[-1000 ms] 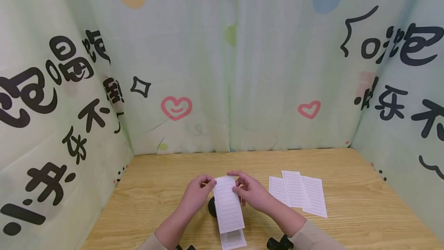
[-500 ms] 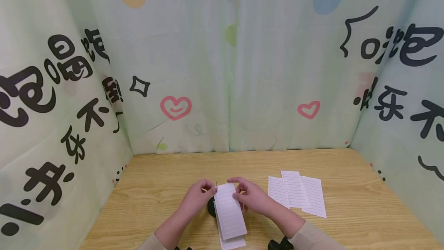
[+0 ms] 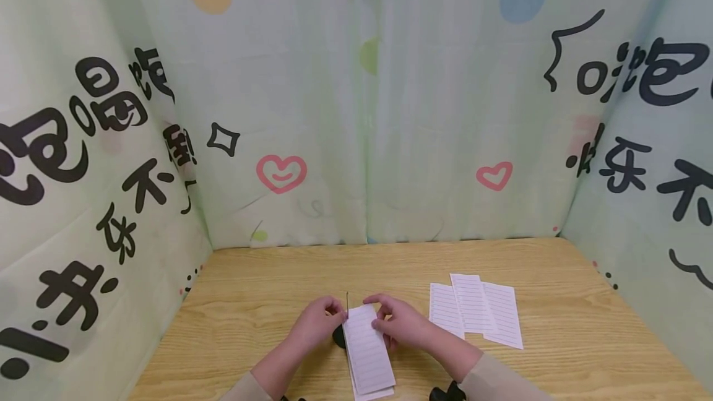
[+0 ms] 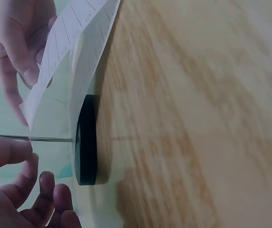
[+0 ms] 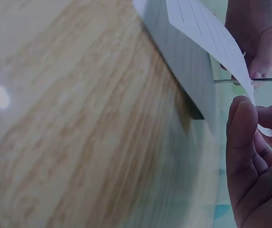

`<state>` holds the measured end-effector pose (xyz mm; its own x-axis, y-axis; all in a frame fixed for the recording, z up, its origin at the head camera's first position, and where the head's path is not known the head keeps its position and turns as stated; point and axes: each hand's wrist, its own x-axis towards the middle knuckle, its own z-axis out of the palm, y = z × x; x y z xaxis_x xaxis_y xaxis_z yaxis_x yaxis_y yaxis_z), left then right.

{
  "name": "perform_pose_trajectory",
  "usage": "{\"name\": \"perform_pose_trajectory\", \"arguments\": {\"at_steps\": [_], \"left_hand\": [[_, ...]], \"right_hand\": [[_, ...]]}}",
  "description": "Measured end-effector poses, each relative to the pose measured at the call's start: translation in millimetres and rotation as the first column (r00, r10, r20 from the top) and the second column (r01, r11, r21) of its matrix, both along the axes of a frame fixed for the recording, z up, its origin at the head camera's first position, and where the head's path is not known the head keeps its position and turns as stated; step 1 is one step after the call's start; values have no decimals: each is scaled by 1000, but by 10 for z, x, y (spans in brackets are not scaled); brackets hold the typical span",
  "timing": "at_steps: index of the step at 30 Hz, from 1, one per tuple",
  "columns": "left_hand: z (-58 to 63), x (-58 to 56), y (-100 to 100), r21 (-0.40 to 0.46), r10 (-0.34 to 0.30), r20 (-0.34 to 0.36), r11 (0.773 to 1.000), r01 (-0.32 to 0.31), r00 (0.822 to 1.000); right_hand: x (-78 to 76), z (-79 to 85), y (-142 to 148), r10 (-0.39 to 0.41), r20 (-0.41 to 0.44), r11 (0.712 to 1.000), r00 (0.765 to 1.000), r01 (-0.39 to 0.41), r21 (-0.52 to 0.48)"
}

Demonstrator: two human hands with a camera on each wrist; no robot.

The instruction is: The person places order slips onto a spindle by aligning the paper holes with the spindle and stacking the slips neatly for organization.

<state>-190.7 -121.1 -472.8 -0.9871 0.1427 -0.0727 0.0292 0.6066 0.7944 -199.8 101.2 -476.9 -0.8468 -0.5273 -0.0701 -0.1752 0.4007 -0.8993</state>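
A lined paper slip (image 3: 369, 350) is on the thin metal rod (image 4: 50, 139) of a paper spike, whose black base (image 4: 86, 147) stands on the table. The rod's tip sticks up past the slip's upper left corner. My left hand (image 3: 317, 324) pinches that corner close beside the rod. At the slip's upper right, my right hand (image 3: 403, 325) grips the edge between thumb and fingers. Below it lies another lined slip (image 5: 188, 66), low over the base, with a gap between the two. In the head view the upper slip mostly covers the lower one and part of the base.
Three lined slips (image 3: 473, 311) lie overlapping on the wooden table (image 3: 579, 339), right of my right hand. A dark object (image 3: 447, 392) shows partly at the bottom edge by my right sleeve. A printed curtain (image 3: 423, 110) encloses the table at the back and sides.
Both hands have come down and nearer with the upper slip. More of the rod now shows above its corner, and the slip covers more of the lower one.
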Motion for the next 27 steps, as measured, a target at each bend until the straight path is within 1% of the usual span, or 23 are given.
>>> {"name": "perform_pose_trajectory", "arguments": {"at_steps": [4, 8, 11, 14, 17, 19, 24, 27], "left_hand": [[-55, -21, 2, -19, -8, 18, 1000, 8, 1000], [-86, -30, -4, -39, -25, 17, 999, 25, 1000], [-94, -29, -10, -57, -37, 8, 998, 37, 999], [-96, -30, -15, -74, -54, -10, 996, 53, 998], [-95, -35, -14, -96, -70, -23, 993, 67, 997], [-99, -39, -12, -111, -74, -24, 991, 71, 997], [-119, -50, -5, -145, -82, -44, 987, 75, 996], [-117, -52, -3, -157, -94, -58, 984, 84, 994]], "right_hand": [[-10, -61, -4, 10, 27, 1000, 1000, -10, 3], [-2, -95, -16, 11, 62, 1000, 998, -11, 11], [4, -102, -26, 12, 71, 1000, 997, -14, 20], [1, -115, -34, 12, 56, 999, 998, -15, 44], [-6, -130, -43, 15, 16, 996, 1000, -17, 88], [-12, -140, -46, 20, -35, 991, 999, -16, 131], [-19, -153, -57, 44, -159, 975, 986, -8, 221], [-19, -157, -68, 56, -187, 970, 981, -8, 245]]}}
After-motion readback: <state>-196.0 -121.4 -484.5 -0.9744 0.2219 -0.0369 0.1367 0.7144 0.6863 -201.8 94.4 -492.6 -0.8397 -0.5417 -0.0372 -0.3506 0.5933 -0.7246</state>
